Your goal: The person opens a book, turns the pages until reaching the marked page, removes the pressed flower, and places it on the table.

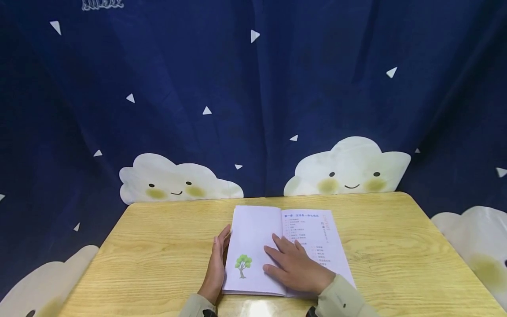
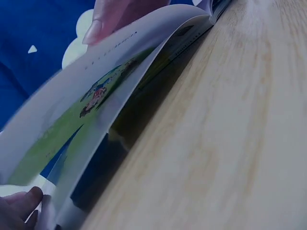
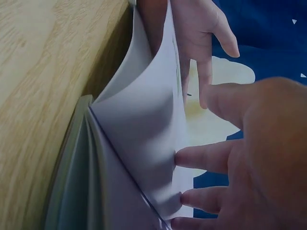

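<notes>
An open book (image 1: 253, 229) lies on the wooden table, a tree picture on its left page and printed text on its right page. My left hand (image 1: 215, 266) stands along the left edge, its fingers straight and touching the pages. In the left wrist view, some fingertips (image 2: 31, 199) appear at the edge of a raised, curving leaf (image 2: 76, 91) with a colour picture. My right hand (image 1: 297, 266) rests across the middle fold, fingers spread. The right wrist view shows its straight fingers (image 3: 204, 158) touching a page (image 3: 139, 124).
The wooden table (image 1: 158, 246) has light grain and rounded back corners. Behind it hangs a dark blue curtain (image 1: 190, 66) with white triangles and smiling clouds (image 1: 352, 165). Light-coloured sleeves (image 1: 344, 299) cover the forearms.
</notes>
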{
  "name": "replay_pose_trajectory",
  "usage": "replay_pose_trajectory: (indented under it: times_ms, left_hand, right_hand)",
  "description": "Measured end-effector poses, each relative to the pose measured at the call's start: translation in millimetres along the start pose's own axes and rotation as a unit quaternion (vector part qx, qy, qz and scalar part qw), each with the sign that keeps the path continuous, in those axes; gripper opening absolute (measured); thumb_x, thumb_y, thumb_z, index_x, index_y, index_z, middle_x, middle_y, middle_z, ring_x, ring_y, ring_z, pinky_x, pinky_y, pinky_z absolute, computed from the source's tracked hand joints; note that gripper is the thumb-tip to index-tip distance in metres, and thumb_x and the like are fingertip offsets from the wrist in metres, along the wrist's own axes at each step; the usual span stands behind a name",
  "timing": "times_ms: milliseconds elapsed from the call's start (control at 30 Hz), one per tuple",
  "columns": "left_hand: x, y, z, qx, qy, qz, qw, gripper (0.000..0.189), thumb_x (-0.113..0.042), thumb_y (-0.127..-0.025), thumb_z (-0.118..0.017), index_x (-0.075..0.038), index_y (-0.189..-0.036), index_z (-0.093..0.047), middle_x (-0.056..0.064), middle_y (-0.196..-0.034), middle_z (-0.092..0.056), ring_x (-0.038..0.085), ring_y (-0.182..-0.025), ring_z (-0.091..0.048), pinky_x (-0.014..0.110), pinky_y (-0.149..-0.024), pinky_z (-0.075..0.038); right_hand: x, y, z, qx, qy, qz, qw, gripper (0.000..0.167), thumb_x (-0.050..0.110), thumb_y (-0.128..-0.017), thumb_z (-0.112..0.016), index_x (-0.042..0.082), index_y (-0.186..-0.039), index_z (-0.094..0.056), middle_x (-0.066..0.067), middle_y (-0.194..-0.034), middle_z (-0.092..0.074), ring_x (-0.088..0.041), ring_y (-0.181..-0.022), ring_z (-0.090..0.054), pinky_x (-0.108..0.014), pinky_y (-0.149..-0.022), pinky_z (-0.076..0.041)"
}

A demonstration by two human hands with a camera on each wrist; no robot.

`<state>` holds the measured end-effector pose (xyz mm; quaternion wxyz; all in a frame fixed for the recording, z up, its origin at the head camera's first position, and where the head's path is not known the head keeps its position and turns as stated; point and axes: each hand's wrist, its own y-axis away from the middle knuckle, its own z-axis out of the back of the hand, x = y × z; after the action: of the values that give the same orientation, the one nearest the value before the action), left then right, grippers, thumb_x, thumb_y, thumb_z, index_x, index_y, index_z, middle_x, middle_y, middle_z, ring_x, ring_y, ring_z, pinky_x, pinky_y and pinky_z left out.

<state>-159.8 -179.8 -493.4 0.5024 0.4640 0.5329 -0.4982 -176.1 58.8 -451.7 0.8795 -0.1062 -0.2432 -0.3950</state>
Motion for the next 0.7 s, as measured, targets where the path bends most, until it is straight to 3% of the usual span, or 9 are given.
replay_pose_trajectory:
  times_ms: [267,500,600,700]
  left_hand:
    - [1.2,-0.2,1.0,-0.007,-0.025,-0.014,0.9996,0.066,-0.05,-0.103,-0.008,-0.012,-0.149,-0.035,0.008,-0.156,-0.027,0.025,-0.145,-0.017,0.047,-0.118,-0.007]
    - [1.2,-0.6,-0.1,-0.006,-0.04,-0.037,0.9985,0.061,-0.043,-0.105,-0.01,-0.01,-0.143,-0.046,0.01,-0.158,-0.02,0.031,-0.146,-0.012,0.054,-0.115,-0.003]
    - [2.6,0.0,-0.9,-0.001,-0.085,-0.071,0.9939,0.051,-0.036,-0.107,-0.019,-0.013,-0.137,-0.054,0.007,-0.156,-0.026,0.03,-0.145,-0.015,0.056,-0.114,-0.007]
    - [7.4,0.9,-1.7,0.011,-0.155,-0.125,0.9798,0.036,-0.027,-0.105,-0.037,-0.017,-0.132,-0.059,0.007,-0.154,-0.033,0.032,-0.143,-0.023,0.061,-0.112,-0.014]
  right_hand:
    - [1.8,-3.8,-2.2,0.001,0.036,0.006,0.9993,0.063,0.054,-0.099,-0.038,0.011,-0.144,-0.047,-0.019,-0.155,-0.027,-0.043,-0.141,-0.024,-0.067,-0.108,-0.017]
    - [4.5,-5.7,-5.9,0.014,0.058,0.004,0.9982,0.065,0.057,-0.098,-0.038,0.011,-0.143,-0.047,-0.019,-0.155,-0.027,-0.043,-0.141,-0.023,-0.069,-0.107,-0.016]
    - [3.8,-7.0,-8.5,0.015,0.071,0.002,0.9974,0.065,0.057,-0.098,-0.037,0.012,-0.144,-0.047,-0.018,-0.156,-0.027,-0.042,-0.141,-0.023,-0.069,-0.108,-0.016]
    - [3.6,-7.2,-10.1,0.014,0.08,0.001,0.9967,0.065,0.057,-0.098,-0.037,0.012,-0.144,-0.047,-0.017,-0.156,-0.027,-0.042,-0.141,-0.024,-0.069,-0.108,-0.017]
